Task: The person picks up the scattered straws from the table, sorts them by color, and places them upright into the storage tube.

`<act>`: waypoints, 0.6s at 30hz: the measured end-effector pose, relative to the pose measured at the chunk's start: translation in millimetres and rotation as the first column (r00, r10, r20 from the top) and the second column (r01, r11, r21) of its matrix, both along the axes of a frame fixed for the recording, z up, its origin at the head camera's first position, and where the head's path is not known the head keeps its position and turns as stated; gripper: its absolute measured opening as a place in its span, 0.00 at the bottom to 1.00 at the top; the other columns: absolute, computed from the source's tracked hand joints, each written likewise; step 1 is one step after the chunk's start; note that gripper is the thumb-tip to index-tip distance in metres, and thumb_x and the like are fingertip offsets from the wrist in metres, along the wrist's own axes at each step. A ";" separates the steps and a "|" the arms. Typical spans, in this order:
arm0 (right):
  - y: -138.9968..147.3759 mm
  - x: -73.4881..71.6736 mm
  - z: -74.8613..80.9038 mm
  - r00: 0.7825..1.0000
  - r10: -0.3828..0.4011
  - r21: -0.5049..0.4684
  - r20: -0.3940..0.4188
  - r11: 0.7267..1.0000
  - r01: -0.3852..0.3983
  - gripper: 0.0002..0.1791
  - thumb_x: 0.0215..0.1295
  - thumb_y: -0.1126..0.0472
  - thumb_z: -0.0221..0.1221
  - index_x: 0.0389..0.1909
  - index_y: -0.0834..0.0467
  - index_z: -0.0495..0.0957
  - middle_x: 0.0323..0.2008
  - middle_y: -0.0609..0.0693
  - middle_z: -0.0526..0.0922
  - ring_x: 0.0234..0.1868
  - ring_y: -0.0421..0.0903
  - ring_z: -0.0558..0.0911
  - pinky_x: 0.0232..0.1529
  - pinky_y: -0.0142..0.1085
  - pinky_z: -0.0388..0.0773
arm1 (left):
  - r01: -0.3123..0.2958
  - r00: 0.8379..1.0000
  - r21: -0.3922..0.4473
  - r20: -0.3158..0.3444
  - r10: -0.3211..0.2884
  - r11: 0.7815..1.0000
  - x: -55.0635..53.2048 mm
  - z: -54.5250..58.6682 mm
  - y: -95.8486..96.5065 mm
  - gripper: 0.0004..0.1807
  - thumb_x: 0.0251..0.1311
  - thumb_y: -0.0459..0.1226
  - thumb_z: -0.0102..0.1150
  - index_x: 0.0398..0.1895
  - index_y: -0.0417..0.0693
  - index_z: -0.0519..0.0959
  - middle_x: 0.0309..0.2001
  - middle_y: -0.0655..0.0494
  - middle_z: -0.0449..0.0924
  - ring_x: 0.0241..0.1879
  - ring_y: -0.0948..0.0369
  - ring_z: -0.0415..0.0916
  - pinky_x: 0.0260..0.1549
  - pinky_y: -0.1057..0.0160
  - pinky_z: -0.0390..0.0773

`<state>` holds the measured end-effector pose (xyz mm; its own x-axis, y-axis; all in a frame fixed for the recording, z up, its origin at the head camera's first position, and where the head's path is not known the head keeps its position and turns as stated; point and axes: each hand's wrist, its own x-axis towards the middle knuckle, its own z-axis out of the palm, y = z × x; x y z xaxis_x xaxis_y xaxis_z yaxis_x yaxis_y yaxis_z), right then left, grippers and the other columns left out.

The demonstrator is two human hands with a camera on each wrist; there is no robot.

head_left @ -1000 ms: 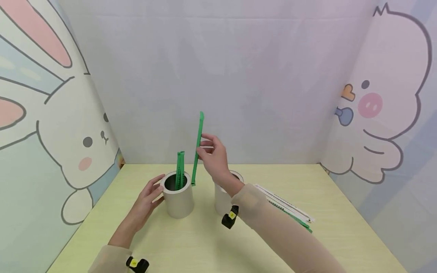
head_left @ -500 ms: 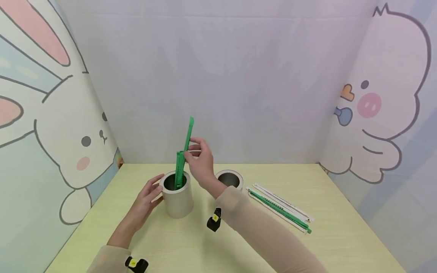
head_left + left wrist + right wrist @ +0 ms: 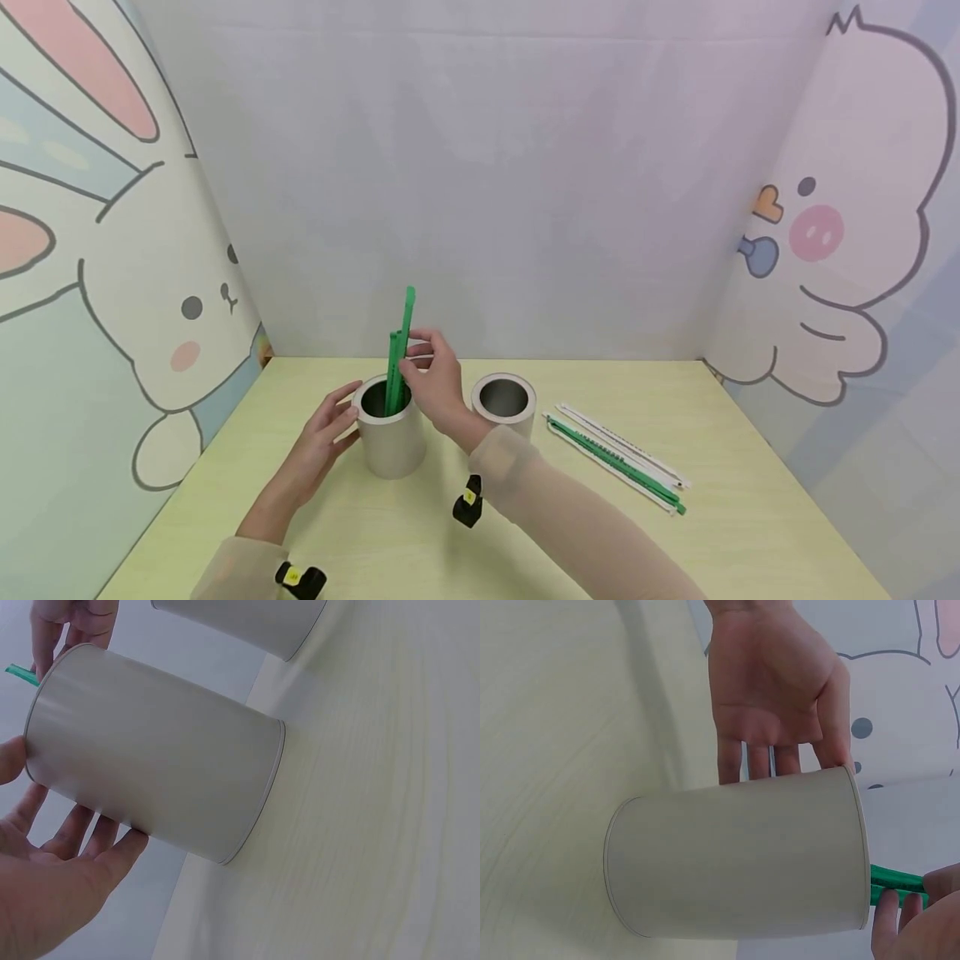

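In the head view my right hand (image 3: 437,379) pinches a green-wrapped straw (image 3: 408,307). The straw stands nearly upright, its lower part inside the left beige cylindrical holder (image 3: 393,446). Other green straws (image 3: 392,367) lean in that holder beside it; the rim hides their lower ends. My left hand (image 3: 318,446) holds the holder's left side, thumb at the rim and fingers curved round the wall, as the left wrist view also shows with the left hand (image 3: 67,877). Green straw ends (image 3: 892,879) stick out past the rim beside my right hand (image 3: 930,919) in the right wrist view.
A second beige holder (image 3: 517,427) stands right of my right hand, with no straws visible in it. Further right, green straws (image 3: 615,458) and white straws (image 3: 626,444) lie slanting on the pale wooden table (image 3: 420,542). A cloth backdrop (image 3: 555,208) rises behind.
My right hand has carried the green straw left over the left holder and then lowered it in among the other straws. My left hand has stayed on the holder.
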<state>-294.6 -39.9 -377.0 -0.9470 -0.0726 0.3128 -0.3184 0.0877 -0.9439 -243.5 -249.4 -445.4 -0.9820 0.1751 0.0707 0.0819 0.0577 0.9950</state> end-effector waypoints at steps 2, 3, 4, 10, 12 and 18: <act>0.4 1.0 -0.2 1.000 -0.001 0.007 0.009 1.000 0.000 0.23 0.73 0.69 0.64 0.65 0.50 0.78 0.50 0.51 0.83 0.49 0.44 0.84 0.47 0.38 0.89 | 0.001 1.000 0.003 -0.004 -0.001 1.000 1.2 1.4 0.0 0.32 0.86 0.47 0.42 0.86 0.51 0.50 0.81 0.40 0.54 0.79 0.43 0.52 0.77 0.30 0.52; 1.1 1.1 -0.2 1.000 0.001 0.009 0.010 1.000 -0.002 0.23 0.73 0.69 0.63 0.66 0.51 0.77 0.50 0.51 0.83 0.50 0.45 0.85 0.48 0.39 0.89 | 0.000 1.000 0.004 -0.005 0.000 1.000 1.6 1.7 0.0 0.32 0.86 0.47 0.42 0.85 0.50 0.50 0.81 0.40 0.54 0.79 0.43 0.52 0.77 0.30 0.52; 1.9 0.9 -0.2 1.000 0.002 0.014 0.009 1.000 -0.002 0.24 0.73 0.69 0.63 0.66 0.51 0.77 0.51 0.51 0.84 0.50 0.45 0.85 0.49 0.38 0.89 | -0.001 1.000 0.005 -0.005 0.001 1.000 2.0 1.8 0.0 0.32 0.86 0.46 0.42 0.85 0.50 0.50 0.81 0.39 0.54 0.79 0.43 0.52 0.77 0.30 0.52; 18.0 -2.6 3.9 0.999 0.015 0.044 -0.035 0.999 -0.014 0.23 0.73 0.69 0.63 0.66 0.52 0.78 0.52 0.51 0.84 0.52 0.47 0.86 0.51 0.37 0.87 | -0.008 1.000 0.007 0.012 0.008 1.000 1.7 0.8 0.5 0.32 0.86 0.47 0.43 0.85 0.51 0.50 0.81 0.39 0.52 0.80 0.43 0.50 0.77 0.30 0.52; 29.0 -3.5 8.6 0.998 0.036 0.050 -0.052 0.998 -0.033 0.22 0.72 0.69 0.63 0.65 0.54 0.78 0.52 0.51 0.85 0.53 0.48 0.86 0.50 0.37 0.88 | -0.009 1.000 0.009 0.019 0.009 1.000 1.4 0.7 0.8 0.32 0.86 0.47 0.43 0.85 0.51 0.50 0.81 0.39 0.52 0.80 0.43 0.50 0.77 0.30 0.51; 79.9 -1.6 30.2 0.990 0.104 0.135 -0.095 0.987 -0.091 0.22 0.73 0.67 0.64 0.65 0.54 0.78 0.53 0.52 0.85 0.55 0.53 0.84 0.51 0.41 0.88 | -0.009 1.000 0.008 0.025 0.009 1.000 1.8 2.6 0.5 0.33 0.86 0.47 0.43 0.86 0.51 0.49 0.81 0.39 0.52 0.80 0.43 0.50 0.77 0.31 0.51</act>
